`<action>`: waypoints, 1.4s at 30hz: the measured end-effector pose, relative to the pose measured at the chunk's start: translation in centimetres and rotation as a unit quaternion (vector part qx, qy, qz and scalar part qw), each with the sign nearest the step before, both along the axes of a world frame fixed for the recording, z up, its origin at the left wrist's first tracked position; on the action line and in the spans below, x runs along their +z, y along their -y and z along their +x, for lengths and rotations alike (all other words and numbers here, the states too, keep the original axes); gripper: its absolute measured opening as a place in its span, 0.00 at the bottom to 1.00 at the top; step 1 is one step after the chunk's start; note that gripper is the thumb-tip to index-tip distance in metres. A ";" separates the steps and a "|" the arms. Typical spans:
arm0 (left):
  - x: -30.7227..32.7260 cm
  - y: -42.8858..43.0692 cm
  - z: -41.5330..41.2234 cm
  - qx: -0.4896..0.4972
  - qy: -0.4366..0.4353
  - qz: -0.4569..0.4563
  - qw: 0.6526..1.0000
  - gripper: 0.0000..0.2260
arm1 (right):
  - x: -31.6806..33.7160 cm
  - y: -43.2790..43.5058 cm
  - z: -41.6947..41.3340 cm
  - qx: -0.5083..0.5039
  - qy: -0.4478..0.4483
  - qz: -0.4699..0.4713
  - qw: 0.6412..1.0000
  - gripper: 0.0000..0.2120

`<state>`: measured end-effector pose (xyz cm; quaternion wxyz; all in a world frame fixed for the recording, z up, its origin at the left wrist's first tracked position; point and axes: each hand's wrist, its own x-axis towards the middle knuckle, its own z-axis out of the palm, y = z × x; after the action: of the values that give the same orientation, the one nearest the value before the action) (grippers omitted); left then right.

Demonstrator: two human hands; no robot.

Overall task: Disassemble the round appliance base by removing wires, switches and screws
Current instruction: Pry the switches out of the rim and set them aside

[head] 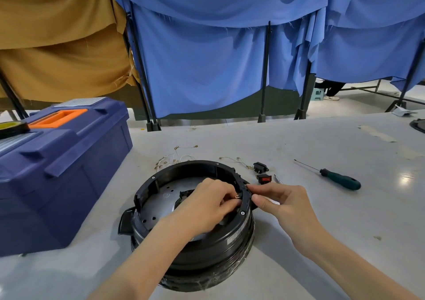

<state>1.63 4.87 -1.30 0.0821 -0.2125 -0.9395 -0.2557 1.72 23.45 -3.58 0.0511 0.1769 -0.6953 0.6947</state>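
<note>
The round black appliance base (pixel 230 235) sits open side up near the table's front middle. My left hand (pixel 207 205) reaches inside it at the right rim, fingers curled round a small brass terminal (pixel 238 196). From outside, my right hand (pixel 278 200) pinches the rim at the same spot. Behind the base lie loose wires with brass ends (pixel 174 157), more wires (pixel 236 161), a black socket (pixel 260 167) and a red rocker switch (pixel 264 179).
A green-handled screwdriver (pixel 340 178) lies to the right on the white table (pixel 322 219). A large blue toolbox (pixel 57 161) with an orange handle stands at the left. Blue and brown cloth screens hang behind the table.
</note>
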 end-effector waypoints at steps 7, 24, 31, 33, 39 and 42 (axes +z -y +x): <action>0.3 -0.6 0.3 -0.010 -0.037 -0.034 0.999 0.06 | -0.4 0.2 -0.2 0.002 0.006 -0.002 1.000 0.15; 0.4 -0.7 0.0 -0.005 -0.022 -0.010 1.000 0.07 | -0.7 0.1 -1.0 0.019 0.011 0.003 1.000 0.15; 0.3 -0.8 -0.1 0.027 -0.005 0.017 0.999 0.05 | -0.8 -0.3 -1.1 0.017 0.008 0.015 1.000 0.14; 0.2 -0.6 -0.2 0.034 0.002 0.001 0.999 0.04 | -0.8 -0.4 -1.2 0.022 0.002 0.011 1.000 0.15; 0.2 -0.5 -0.2 0.011 -0.017 -0.082 0.996 0.07 | -1.0 0.0 -1.2 0.002 -0.003 0.016 1.000 0.17; 0.2 -0.6 -0.2 -0.004 -0.026 -0.105 0.994 0.08 | -0.8 0.0 -1.2 -0.005 -0.004 0.020 1.000 0.17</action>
<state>1.38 5.48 -1.08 0.0831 -0.2300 -0.9579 -0.1503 0.49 23.47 -4.42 0.0538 0.1777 -0.7097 0.6796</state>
